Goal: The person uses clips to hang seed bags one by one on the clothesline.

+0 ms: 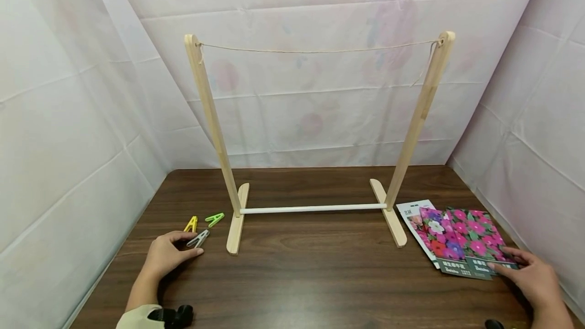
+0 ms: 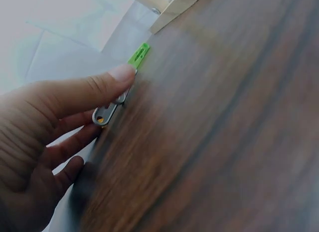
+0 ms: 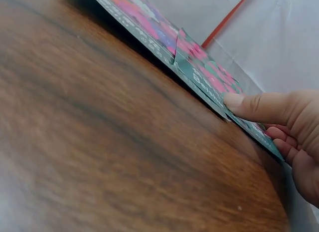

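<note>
Holding, at four o'clock in the head view, the lower right corner of a pink-flower packet [image 1: 477, 232] with the right grip [image 1: 533, 275], thumb on the printed face, fingers bent at the edge. Narrow round a grey clip [image 1: 198, 238] between seven and eight o'clock, with the left grip [image 1: 169, 253], thumb to one side, forefinger to the other; cannot tell whether pinching it. Overlapping from the top down: the pink-flower packet, then toward nine o'clock a mixed-flower packet [image 1: 441, 240], lowest a white-edged packet [image 1: 415, 211], contents hidden inside all three. Just beside the grey clip at eleven o'clock, a yellow clip [image 1: 191, 224]; near it between one and two, a green clip [image 1: 215, 219]. In the way between clips and packets, a wooden stand [image 1: 416, 126], with its left foot [image 1: 237, 222] at seven o'clock near the green clip and its right foot [image 1: 388, 212] at four, just beside the white-edged packet. Strung across at twelve o'clock, a slightly sagging cord [image 1: 315, 52]; low at six, a white rod [image 1: 313, 208]. Underneath, a dark wood-grain bench [image 1: 311, 268]; behind and toward nine and three o'clock, creased pale cloth [image 1: 274, 126]
</note>
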A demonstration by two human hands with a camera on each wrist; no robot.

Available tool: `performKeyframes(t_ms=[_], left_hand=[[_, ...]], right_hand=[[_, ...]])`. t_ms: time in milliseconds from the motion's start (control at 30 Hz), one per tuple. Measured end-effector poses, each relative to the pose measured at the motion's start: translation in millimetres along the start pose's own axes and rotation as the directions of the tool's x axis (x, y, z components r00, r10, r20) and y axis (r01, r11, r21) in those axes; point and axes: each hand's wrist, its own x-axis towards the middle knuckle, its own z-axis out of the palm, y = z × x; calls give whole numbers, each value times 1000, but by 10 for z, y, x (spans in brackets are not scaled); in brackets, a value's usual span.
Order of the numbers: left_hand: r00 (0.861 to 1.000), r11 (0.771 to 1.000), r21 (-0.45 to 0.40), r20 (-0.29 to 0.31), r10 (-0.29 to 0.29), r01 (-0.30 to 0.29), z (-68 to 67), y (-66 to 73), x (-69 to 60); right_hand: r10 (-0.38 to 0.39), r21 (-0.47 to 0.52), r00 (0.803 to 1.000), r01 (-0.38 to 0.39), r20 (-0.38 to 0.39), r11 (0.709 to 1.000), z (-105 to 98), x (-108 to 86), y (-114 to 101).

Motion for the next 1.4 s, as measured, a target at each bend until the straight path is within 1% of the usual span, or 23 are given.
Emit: performKeyframes(t_ms=[200,333,467,533,633,700,767,967,1067,1233,1300,1400], left_hand=[[1000,1000,15,-18,26,-25,17,16,18],[1000,1000,22,-22,19,-19,11,13,18],[1000,999,33,-25,13,-12,-8,15,9],[1000,999,34,-27,9,-8,-18,17,3],[1000,999,37,-26,4,-3,-32,19,-6],[1000,999,41,-22,4,-3,-37,17,-11],[1000,999,48,-22,10,-9,-40,15,-14],[999,998,55,-28,37,-36,-41,11,-8],[999,998,49,-25,33,-32,-43,13,-6],[1000,999,35,-14,21,-21,-51,13,-15],[1000,999,30,-14,20,-19,-56,12,-20],[1000,1000,18,-19,16,-15,-66,14,-26]], right_hand=[[68,68,998,-67,-12,995,8,23,-29],[66,103,997,-63,-31,993,5,52,-30],[50,121,999,-48,-20,992,-23,63,-37],[69,126,998,-68,-1,990,-37,73,-51],[131,147,991,-136,37,980,-48,91,-72],[158,160,986,-164,48,974,-51,98,-80],[160,169,986,-165,45,972,-54,99,-85],[112,169,994,-111,3,979,-67,85,-119],[136,173,990,-128,-33,977,-78,71,-166],[234,242,968,-208,-86,948,-114,58,-256],[264,285,961,-231,-81,930,-131,54,-277],[286,360,955,-243,-72,901,-144,46,-291]])
